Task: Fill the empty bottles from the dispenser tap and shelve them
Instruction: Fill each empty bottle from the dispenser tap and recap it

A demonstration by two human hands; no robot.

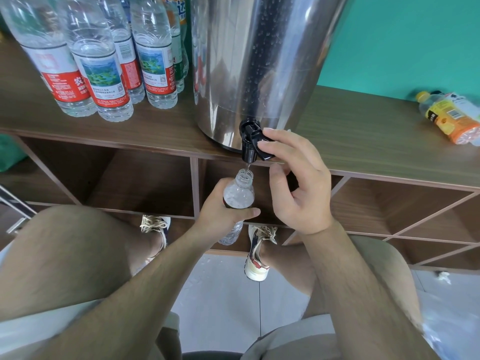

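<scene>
A steel dispenser (257, 63) stands on the wooden shelf top (350, 131), its black tap (250, 141) jutting over the front edge. My left hand (223, 211) grips a clear plastic bottle (239, 194) upright, its open mouth right under the spout, and a thin stream of water runs into it. My right hand (296, 178) pinches the black tap lever between fingertips and thumb. The bottle's lower half shows below my left hand.
Several capped water bottles (104, 61) stand on the shelf top left of the dispenser. A yellow-capped orange drink bottle (449, 115) lies on its side at the far right. Open cubbies (145, 178) sit below the shelf top. My knees and shoes are over a wet tiled floor.
</scene>
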